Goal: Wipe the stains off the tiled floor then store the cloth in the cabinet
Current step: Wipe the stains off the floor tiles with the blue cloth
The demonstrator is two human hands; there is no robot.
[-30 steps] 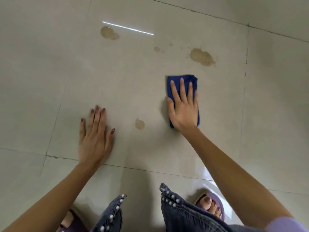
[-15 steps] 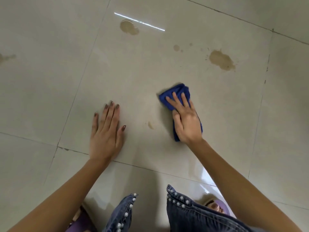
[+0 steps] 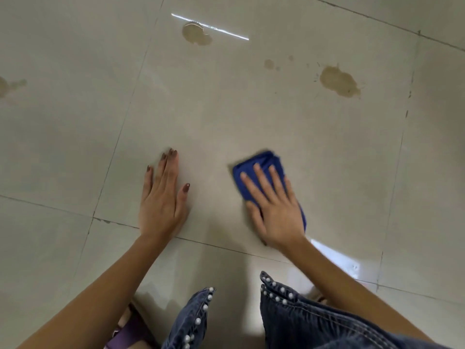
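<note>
My right hand (image 3: 274,207) lies flat on a folded blue cloth (image 3: 254,167), pressing it onto the pale tiled floor (image 3: 251,114). My left hand (image 3: 162,197) rests palm down on the bare tile to the left, fingers together, holding nothing. Brown stains mark the tile farther away: a large one (image 3: 339,83) at the far right, a round one (image 3: 195,34) at the far middle, small spots (image 3: 269,64) between them, and a faint smear (image 3: 7,85) at the left edge. No stain shows between my hands.
My knees in dark jeans with pearl studs (image 3: 289,311) and a purple slipper (image 3: 130,331) fill the bottom. Dark grout lines (image 3: 113,147) cross the floor. A bright light reflection (image 3: 214,27) streaks across the far tile. No cabinet is in view.
My right hand slid the cloth toward me and leftward over the small stain that lay between my hands; that stain no longer shows. My left hand stayed planted.
</note>
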